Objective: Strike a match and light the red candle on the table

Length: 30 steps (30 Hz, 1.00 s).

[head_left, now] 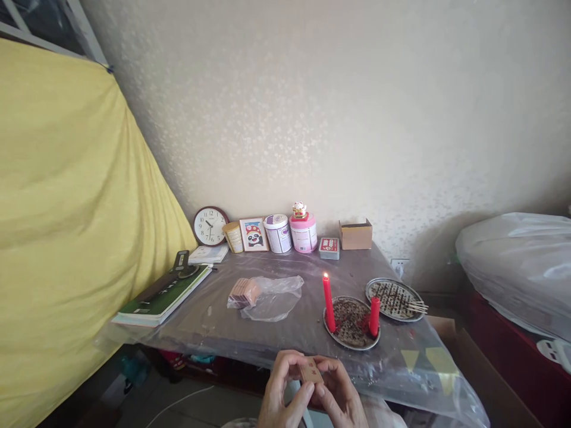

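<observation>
Both hands meet at the bottom middle, in front of the table's near edge. My left hand point(280, 389) and my right hand point(339, 393) pinch a small tan rectangular piece point(311, 373) between their fingertips. Just beyond them a round metal plate point(352, 339) holds a tall lit red candle point(329, 302) and a shorter red candle point(374, 316). A clear plastic bag point(267, 296) with a stack of similar tan pieces point(243, 291) lies mid-table.
A second metal plate point(394, 299) with thin sticks sits to the right. Along the wall stand a clock point(210, 226), a panda picture point(254, 234), tins point(303, 232) and a cardboard box point(355, 234). Books point(163, 295) lie at the left edge beside yellow cloth point(66, 208).
</observation>
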Each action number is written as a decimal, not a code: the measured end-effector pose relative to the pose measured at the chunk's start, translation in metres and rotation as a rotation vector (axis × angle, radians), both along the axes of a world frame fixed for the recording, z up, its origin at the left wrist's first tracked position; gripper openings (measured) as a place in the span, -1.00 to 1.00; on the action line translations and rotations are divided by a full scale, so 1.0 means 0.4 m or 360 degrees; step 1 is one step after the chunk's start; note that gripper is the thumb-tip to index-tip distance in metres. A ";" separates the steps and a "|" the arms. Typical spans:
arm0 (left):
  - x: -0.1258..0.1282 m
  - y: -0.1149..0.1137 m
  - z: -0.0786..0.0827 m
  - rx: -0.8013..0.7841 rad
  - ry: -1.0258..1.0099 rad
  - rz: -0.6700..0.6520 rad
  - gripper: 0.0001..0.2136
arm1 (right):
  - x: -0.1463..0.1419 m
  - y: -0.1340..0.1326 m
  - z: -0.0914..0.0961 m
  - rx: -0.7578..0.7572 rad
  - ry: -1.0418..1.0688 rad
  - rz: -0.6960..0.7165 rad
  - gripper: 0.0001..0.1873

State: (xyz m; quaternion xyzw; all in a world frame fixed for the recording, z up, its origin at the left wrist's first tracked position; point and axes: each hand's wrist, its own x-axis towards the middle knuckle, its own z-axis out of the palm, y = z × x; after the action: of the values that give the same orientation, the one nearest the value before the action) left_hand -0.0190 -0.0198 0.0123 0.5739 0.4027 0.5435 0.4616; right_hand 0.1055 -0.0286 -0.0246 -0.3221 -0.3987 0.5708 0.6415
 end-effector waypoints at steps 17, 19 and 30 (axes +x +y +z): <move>0.003 -0.001 0.004 0.0008 0.0026 0.0039 -0.79 | 0.008 0.000 0.000 0.0004 0.0018 0.0022 -0.66; 0.004 -0.001 0.004 0.0011 0.0033 0.0036 -0.80 | 0.004 -0.001 -0.003 -0.0005 0.0015 0.0020 -0.66; 0.003 -0.002 0.003 0.0067 0.0124 0.0027 -0.80 | 0.008 0.001 -0.009 -0.0006 -0.0029 0.0018 -0.64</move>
State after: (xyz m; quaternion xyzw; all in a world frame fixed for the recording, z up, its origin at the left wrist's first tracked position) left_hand -0.0178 -0.0207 0.0134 0.6009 0.4135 0.5330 0.4287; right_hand 0.1087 -0.0284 -0.0283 -0.3263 -0.4054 0.5722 0.6339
